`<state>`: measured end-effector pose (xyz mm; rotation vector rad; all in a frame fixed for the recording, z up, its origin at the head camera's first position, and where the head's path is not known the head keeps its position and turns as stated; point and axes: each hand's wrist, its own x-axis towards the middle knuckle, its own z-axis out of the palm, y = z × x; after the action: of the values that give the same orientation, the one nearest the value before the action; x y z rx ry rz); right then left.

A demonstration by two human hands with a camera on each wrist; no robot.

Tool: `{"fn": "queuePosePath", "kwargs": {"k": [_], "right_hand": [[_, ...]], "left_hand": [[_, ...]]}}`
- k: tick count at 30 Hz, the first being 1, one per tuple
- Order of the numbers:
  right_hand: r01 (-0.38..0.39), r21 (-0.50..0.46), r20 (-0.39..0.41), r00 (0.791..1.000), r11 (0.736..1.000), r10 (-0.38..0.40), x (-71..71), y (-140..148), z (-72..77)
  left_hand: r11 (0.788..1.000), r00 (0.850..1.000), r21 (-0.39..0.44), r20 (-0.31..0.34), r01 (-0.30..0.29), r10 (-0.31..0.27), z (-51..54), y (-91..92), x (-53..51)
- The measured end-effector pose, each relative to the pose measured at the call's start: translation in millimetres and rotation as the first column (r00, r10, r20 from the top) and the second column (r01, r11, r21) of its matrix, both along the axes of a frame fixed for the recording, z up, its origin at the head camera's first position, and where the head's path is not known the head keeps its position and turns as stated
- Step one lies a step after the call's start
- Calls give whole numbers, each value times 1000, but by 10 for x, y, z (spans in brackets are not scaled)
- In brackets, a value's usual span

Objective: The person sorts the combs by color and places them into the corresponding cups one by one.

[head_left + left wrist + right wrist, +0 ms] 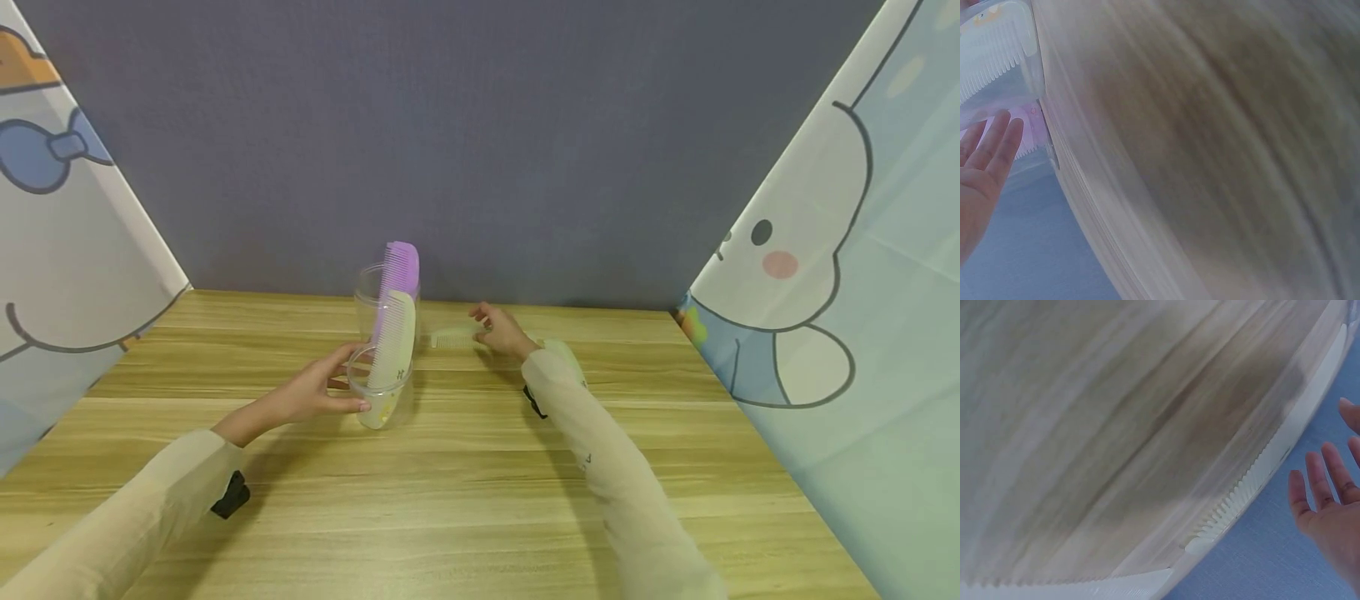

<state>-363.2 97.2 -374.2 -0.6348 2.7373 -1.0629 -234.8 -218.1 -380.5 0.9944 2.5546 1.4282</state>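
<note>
pale comb (pixel 452 338) on the table (pixel 465 475), long axis left-right, reaching left from below the right hand (pixel 501 332), the nearer one: fingers parted, empty. left hand (pixel 330 390) spread at front cup (pixel 406 398), contact unclear.

Right hand (pixel 1335 515): fingers parted, at right edge
Pale comb (pixel 1277 453): lying on wooden table (pixel 1129 450)
Second comb (pixel 1085 591): lower left, cut off
Backdrop (pixel 1266 544): blue
</note>
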Motion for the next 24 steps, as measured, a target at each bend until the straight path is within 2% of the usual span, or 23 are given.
{"fn": "queuePosePath", "kwargs": {"k": [5, 9, 10, 14, 19, 24], "right_hand": [[-36, 35, -17, 999, 999, 37, -69, 0, -56], [-43, 55, -15, 999, 998, 44, -62, -31, -78], [-28, 69, 0, 1000, 997, 28, -39, -50, -63], [-22, 124, -41, 999, 992, 27, -14, -76, -66], [-12, 185, -73, 997, 983, 26, -15, -96, -58], [-9, 202, -56, 998, 979, 20, -41, -101, -58]], "left_hand": [[1000, 1000, -4, 6, 2, -2, 7, -3, 4], [1000, 1000, -6, 0, -1, 1, -3, -1, -1], [1000, 1000, -8, -6, -2, 2, -7, -1, -3], [1000, 1000, -10, -26, -5, 5, -20, -1, -7], [1000, 1000, -8, -16, -2, 2, -8, 1, -1], [1000, 1000, -19, -9, -3, 3, -3, -1, -4]]}}
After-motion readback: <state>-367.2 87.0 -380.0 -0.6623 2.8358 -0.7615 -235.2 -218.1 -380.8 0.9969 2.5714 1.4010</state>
